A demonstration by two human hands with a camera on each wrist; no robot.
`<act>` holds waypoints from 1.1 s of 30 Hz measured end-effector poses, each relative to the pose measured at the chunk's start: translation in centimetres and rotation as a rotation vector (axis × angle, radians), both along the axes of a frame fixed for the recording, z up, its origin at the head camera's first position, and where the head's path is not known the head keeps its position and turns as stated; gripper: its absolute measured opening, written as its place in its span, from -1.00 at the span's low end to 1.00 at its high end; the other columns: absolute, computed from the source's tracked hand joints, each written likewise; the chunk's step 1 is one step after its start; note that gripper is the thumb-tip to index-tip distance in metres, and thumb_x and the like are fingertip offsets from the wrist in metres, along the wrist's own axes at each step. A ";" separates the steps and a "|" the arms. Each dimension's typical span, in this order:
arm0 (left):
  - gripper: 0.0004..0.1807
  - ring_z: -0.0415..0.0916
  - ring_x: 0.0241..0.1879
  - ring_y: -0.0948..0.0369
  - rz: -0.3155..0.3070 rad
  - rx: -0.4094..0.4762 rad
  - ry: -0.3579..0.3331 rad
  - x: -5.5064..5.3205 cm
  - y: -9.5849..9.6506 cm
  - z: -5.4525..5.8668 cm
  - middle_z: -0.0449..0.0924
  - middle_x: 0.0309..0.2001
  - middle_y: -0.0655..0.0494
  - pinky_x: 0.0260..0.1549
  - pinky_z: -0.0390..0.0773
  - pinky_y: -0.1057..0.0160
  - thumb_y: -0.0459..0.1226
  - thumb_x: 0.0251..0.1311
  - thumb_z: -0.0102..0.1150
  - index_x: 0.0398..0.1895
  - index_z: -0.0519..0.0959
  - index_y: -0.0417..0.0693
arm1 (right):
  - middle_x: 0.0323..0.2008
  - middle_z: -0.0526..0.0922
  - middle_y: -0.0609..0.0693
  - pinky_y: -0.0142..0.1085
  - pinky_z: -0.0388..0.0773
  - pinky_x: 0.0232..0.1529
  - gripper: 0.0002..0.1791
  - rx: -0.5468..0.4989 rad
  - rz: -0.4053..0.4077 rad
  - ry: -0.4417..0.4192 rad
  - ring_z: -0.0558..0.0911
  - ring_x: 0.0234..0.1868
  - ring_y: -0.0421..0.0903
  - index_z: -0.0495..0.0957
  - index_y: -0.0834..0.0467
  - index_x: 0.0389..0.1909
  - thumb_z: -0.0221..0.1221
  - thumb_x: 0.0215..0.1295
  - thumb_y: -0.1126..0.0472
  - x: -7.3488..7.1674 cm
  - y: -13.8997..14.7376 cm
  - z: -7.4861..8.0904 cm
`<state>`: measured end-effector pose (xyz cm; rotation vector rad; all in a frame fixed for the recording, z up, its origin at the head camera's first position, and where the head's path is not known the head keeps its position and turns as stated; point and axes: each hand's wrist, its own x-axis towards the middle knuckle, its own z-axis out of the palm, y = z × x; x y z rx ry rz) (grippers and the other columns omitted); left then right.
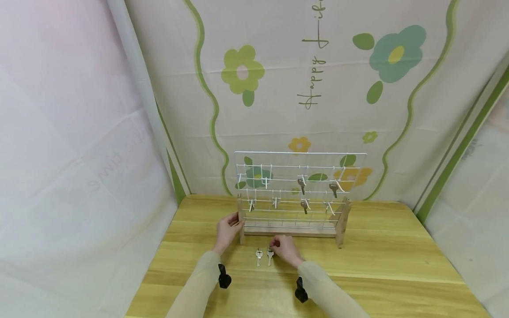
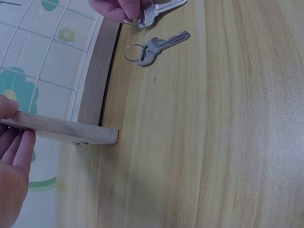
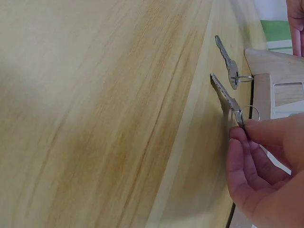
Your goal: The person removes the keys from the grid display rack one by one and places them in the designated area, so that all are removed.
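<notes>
My right hand (image 1: pixel 285 248) pinches a silver key (image 3: pixel 228 97) at its head, beside the wire ring, with thumb and fingertips. The key's blade points away from the rack, close over the table. A second silver key (image 2: pixel 159 49) with its own ring lies on the wood alongside it. At the left end of the white wire rack (image 1: pixel 292 227), my left hand (image 1: pixel 227 230) grips the wooden side post (image 2: pixel 71 129) between thumb and fingers. Brown keys (image 1: pixel 304 206) and silver keys (image 1: pixel 252 204) hang from several of the rack's hooks.
The rack stands on a wooden table (image 1: pixel 381 256), its right wooden post (image 1: pixel 341 225) opposite my left hand. White hooks (image 1: pixel 265 182) stick out toward me from the grid. Behind is a flowered cloth (image 1: pixel 278 119), with more cloth at both sides.
</notes>
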<state>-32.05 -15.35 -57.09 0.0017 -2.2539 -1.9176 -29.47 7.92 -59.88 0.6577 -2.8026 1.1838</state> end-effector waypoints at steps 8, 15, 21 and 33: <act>-0.54 0.57 0.15 -0.22 -0.001 -0.003 0.001 0.0 0.0 -0.1 0.54 0.14 -0.46 0.08 0.70 0.15 -0.52 0.17 0.26 0.16 0.50 -0.49 | -0.47 0.71 0.04 -0.51 0.45 -0.51 -0.95 0.013 -0.002 0.011 0.53 -0.47 -0.27 0.66 0.24 -0.45 0.32 0.15 0.42 -0.1 -0.1 -0.6; -0.55 0.54 0.15 -0.29 -0.024 -0.017 0.026 1.1 0.3 1.7 0.52 0.13 -0.51 0.11 0.67 0.02 -0.56 0.17 0.22 0.16 0.47 -0.55 | -0.47 0.71 0.05 -0.50 0.47 -0.51 -0.94 0.017 -0.002 0.026 0.57 -0.45 -0.23 0.66 0.25 -0.45 0.31 0.14 0.44 0.0 -0.3 -0.5; -0.54 0.56 0.12 -0.29 -0.031 -0.028 0.042 1.4 0.1 2.0 0.52 0.12 -0.53 0.06 0.71 0.08 -0.54 0.17 0.24 0.15 0.47 -0.58 | -0.43 0.73 0.07 -0.48 0.52 -0.48 -0.99 0.026 0.015 0.028 0.62 -0.43 -0.17 0.68 0.30 -0.39 0.30 0.19 0.41 0.2 -0.4 -0.3; -0.54 0.55 0.14 -0.30 -0.028 -0.024 0.029 1.4 0.2 2.3 0.51 0.13 -0.53 0.08 0.70 0.04 -0.55 0.18 0.23 0.16 0.46 -0.57 | -0.45 0.73 0.07 -0.50 0.51 -0.46 -0.94 0.019 0.016 0.055 0.60 -0.43 -0.20 0.67 0.27 -0.44 0.30 0.15 0.47 0.2 -0.3 -0.6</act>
